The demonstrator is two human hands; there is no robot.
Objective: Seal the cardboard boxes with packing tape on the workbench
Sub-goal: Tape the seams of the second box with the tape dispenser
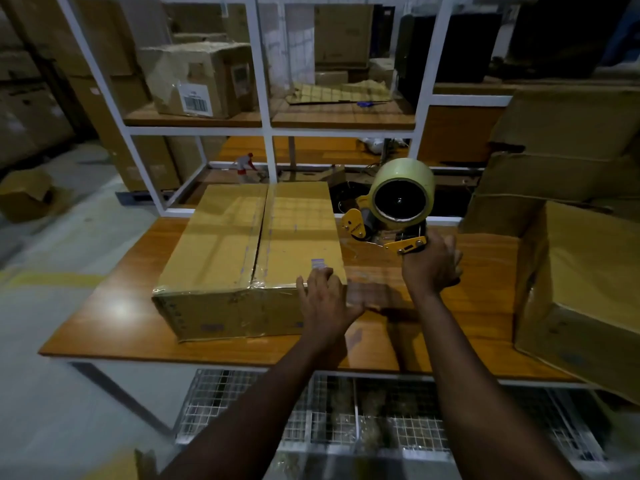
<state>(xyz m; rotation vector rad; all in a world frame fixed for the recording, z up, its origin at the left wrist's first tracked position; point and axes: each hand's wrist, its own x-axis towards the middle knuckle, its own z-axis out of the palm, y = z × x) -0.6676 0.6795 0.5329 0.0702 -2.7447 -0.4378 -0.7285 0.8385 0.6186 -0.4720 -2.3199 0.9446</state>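
- Right grip (431, 268) is clamped round the handle of the tape dispenser (394, 206); left grip (325, 299) lies flat-fingered on the near box corner.
- Table (114, 317) carries the work.
- Stacked boxes (581, 271) at right look unsealed, likely still to do.
- Cardboard box (252, 251), mid-table, has its centre seam taped.

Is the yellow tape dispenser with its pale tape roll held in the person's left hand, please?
No, the right hand grips the yellow tape dispenser, while the left hand rests on the brown cardboard box.
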